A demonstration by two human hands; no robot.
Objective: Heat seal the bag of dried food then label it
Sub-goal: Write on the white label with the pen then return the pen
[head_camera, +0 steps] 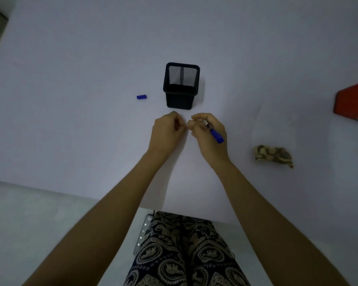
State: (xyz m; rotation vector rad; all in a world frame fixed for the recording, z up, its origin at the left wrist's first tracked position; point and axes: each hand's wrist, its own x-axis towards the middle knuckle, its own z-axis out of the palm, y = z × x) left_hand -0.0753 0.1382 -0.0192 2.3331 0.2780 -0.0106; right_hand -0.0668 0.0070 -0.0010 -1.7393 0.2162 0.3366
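Observation:
My right hand (208,134) grips a blue marker (215,134) without its cap, the blue end pointing back toward me. My left hand (167,132) is curled close beside it, and the fingertips of both hands pinch something small and pale between them; what it is I cannot tell. The blue marker cap (141,97) lies on the white table (70,79) to the left. A clear bag of dried food (274,154) lies on the table to the right, apart from both hands.
A black mesh pen holder (181,86) stands just beyond my hands. An orange-red device (352,103) sits at the right edge. The table's front edge runs above my patterned trousers (184,248).

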